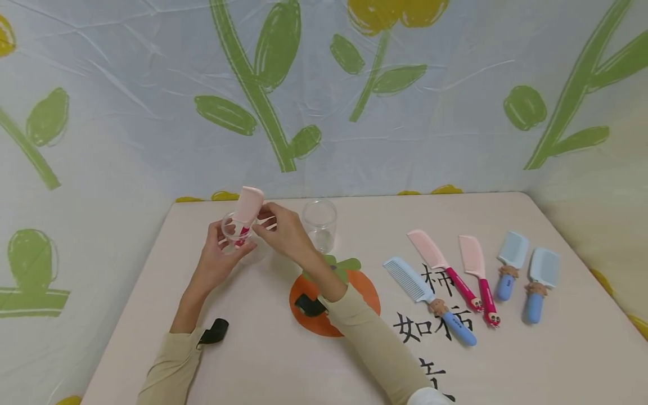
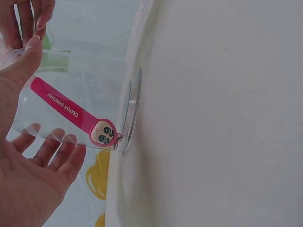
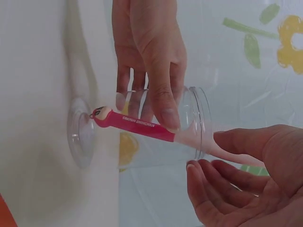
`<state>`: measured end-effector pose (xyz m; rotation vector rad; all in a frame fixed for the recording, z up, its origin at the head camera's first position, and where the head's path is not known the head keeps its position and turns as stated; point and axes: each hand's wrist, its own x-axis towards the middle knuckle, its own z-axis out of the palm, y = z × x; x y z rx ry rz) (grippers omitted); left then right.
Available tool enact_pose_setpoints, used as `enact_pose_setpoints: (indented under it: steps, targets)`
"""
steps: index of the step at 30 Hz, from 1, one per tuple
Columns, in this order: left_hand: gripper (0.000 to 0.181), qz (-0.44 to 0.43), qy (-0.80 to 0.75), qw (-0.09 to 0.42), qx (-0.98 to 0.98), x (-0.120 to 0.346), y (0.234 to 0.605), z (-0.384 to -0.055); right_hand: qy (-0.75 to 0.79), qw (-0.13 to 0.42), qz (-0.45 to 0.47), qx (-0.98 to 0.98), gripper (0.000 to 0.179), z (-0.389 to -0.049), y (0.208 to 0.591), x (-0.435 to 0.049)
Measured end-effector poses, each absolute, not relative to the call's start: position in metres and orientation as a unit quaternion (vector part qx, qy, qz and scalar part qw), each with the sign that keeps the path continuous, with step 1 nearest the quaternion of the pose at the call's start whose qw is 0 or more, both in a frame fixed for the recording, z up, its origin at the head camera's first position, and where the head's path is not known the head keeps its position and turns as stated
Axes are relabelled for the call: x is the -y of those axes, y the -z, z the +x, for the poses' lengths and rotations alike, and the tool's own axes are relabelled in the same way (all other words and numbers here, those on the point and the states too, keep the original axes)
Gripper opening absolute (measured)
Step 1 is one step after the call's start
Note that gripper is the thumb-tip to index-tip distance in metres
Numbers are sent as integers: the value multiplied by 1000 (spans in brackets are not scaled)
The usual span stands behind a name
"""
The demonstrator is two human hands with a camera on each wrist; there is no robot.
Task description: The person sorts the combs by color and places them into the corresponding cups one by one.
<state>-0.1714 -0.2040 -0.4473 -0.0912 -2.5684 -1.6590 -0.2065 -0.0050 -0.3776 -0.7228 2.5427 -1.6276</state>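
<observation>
Nearest the camera, a beige right sleeve and a beige left sleeve reach over the pale pink tabletop. The left hand is wrapped round a clear cylindrical jar, at 10 o'clock from the printed orange fruit. Inside, leaning handle-down, stands a pale pink comb with a magenta handle, its blade rising above the rim. The right hand is beside that rim, thumb and fingertips apart; whether they touch the blade I cannot tell.

Taking the fruit as the dial's centre, a second clear jar stands at 12 o'clock. A light-blue wide-toothed comb lies at 3, over black brush lettering. Two more pink-and-magenta combs lie between 2 and 3. Farthest out, near 3, are two light-blue paddle-headed pieces with blue handles. Behind, at 12, hangs a flower-patterned pale sheet.
</observation>
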Motion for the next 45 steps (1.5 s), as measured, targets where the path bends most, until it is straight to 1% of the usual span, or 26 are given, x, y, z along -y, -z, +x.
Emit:
enact_pose_setpoints:
  steps: [12, 22, 31, 39, 45]
  targets:
    - [87, -28, 536, 41, 843, 206, 450, -170, 516, 30, -240, -822, 29, -189, 372, -10]
    - [87, -23, 537, 39, 842, 206, 450, -170, 507, 21, -256, -823, 29, -177, 364, -24]
    - [87, -19, 535, 34, 844, 205, 448, -170, 524, -8, -271, -807, 18, -168, 359, -38]
    - [88, -25, 548, 34, 836, 206, 448, -170, 527, -52, -292, -796, 11, -165, 361, -55]
    - [87, -30, 544, 38, 838, 205, 449, -172, 519, -58, -286, -803, 11, -162, 360, -71]
